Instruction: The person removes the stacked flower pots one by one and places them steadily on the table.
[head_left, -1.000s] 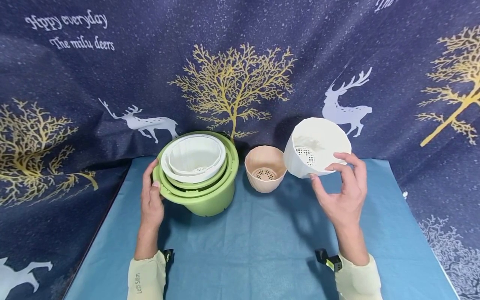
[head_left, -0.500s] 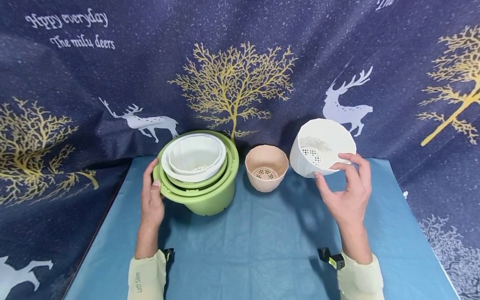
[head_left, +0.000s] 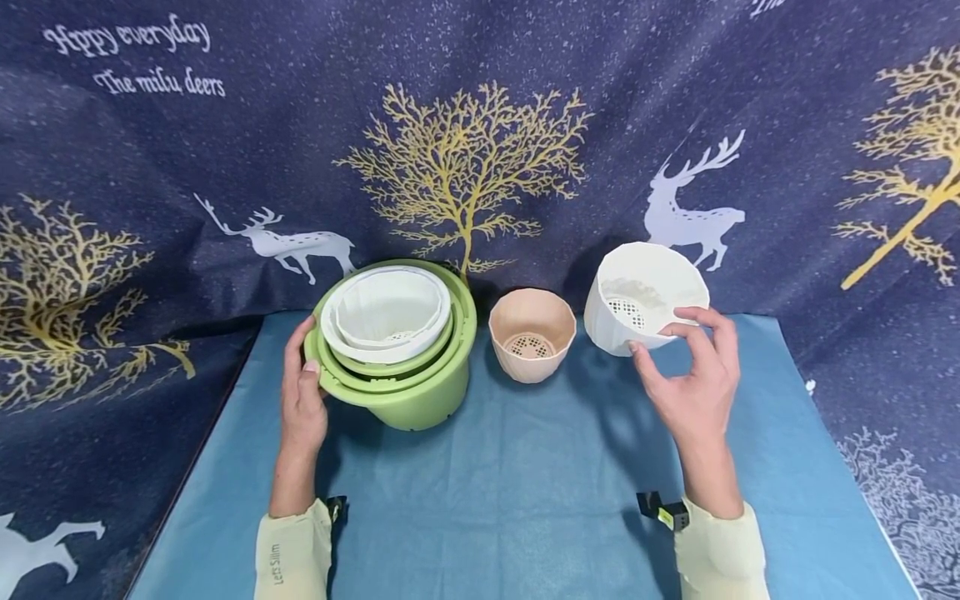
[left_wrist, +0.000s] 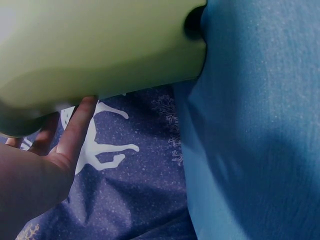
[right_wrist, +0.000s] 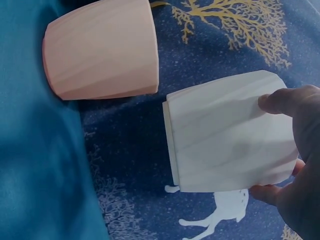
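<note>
At the left of the table stands a green flowerpot (head_left: 420,404), with a smaller green pot, a white one and a faceted white pot (head_left: 390,312) nested inside it. My left hand (head_left: 303,400) holds its wide rim at the left, thumb on the rim; in the left wrist view, fingers (left_wrist: 75,127) lie against the green wall. My right hand (head_left: 697,375) pinches the rim of another white flowerpot (right_wrist: 225,135), raised and tilted so its perforated bottom shows. Between the two stands a small pinkish flowerpot (head_left: 531,333), also with drainage holes.
Blue cloth (head_left: 495,500) covers the table. Right behind the pots hangs a dark blue curtain (head_left: 300,150) printed with deer and golden trees. A small camera (head_left: 663,510) sits on the right wrist.
My right hand has carried the white flowerpot a little to the right, away from the pinkish one, then slightly down. The left hand and the nested pots stay in place.
</note>
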